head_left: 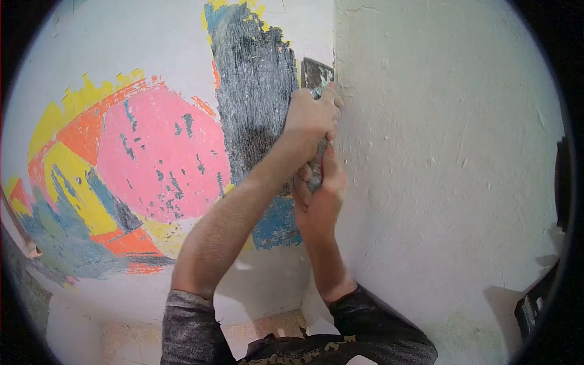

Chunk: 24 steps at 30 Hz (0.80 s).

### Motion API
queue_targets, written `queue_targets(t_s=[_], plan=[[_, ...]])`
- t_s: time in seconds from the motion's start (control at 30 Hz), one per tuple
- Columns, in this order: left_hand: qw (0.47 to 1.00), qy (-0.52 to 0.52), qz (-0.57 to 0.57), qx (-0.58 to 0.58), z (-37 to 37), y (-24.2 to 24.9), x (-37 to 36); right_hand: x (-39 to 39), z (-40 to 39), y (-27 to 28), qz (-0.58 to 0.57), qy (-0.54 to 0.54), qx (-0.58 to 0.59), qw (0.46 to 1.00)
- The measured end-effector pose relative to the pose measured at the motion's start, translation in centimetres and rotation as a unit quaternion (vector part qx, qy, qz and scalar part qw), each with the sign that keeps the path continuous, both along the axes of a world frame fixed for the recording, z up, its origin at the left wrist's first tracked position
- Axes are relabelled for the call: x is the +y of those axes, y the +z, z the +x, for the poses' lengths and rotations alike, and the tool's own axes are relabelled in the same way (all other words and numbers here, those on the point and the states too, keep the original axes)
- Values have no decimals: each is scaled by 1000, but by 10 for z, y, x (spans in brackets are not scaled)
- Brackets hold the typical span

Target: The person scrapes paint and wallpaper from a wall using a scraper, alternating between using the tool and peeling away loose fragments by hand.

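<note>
A scraper (317, 73) with a wide metal blade lies against the painted wall beside the inner corner, its blade pointing up. My left hand (309, 114) is closed round the scraper's upper part, just below the blade. Lower down, my right hand (323, 188) grips the end of the handle. Left of the blade runs a tall dark grey patch (255, 91) with a streaky, scraped surface and yellow edges. Most of the handle is hidden by my fingers.
A mural with a large pink shape (164, 152) covers the left wall. The plain pale wall (438, 152) meets it at the corner on the right. A dark object (535, 304) stands at the lower right edge, and another dark item (563, 182) is above it.
</note>
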<state>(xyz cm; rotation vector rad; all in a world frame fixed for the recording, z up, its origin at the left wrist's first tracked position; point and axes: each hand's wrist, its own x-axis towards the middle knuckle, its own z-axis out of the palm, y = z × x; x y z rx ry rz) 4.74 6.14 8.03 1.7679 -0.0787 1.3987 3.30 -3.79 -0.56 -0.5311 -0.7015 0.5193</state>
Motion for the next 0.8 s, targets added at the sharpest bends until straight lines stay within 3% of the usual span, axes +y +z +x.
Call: queue_targets(t_s=[0.03, 0.07, 0.13, 0.27, 0.33, 0.4, 0.47, 0.53, 0.67, 0.73, 0.77, 0.8], plan=[[989, 8, -124, 78, -23, 26, -36, 9, -3, -7, -13, -72, -69, 995], [956, 17, -247, 155, -38, 38, -56, 7, -15, 2, -20, -70, -66, 995], [961, 13, -232, 147, -37, 26, -48, 2, -43, 34, 45, 31, 183, 982], [957, 39, -218, 185, -46, -11, -55, -3, -26, -28, 37, 34, 128, 990], [976, -10, -148, 162, -52, -49, -48, -15, -15, -63, -28, 65, 55, 996], [939, -9, -309, 148, -62, -67, -64, -29, -4, -97, -106, 46, -31, 993], [941, -29, -317, 115, -80, -91, -65, -45, 4, -124, -150, 96, -72, 981], [949, -31, -315, 11, -87, -126, -67, -58, 14, -157, -235, 140, -140, 952], [945, -53, -324, 6, -96, -162, -55, -81, 5, -192, -273, 220, -94, 932], [982, 46, -180, 39, -97, -138, -60, -84, 0, -211, -232, 98, -133, 959], [986, 89, -129, 55, -96, -120, -65, -84, -2, -212, -236, 96, -134, 958], [985, 132, -79, 72, -92, -97, -70, -84, -7, -213, -210, 13, -155, 965]])
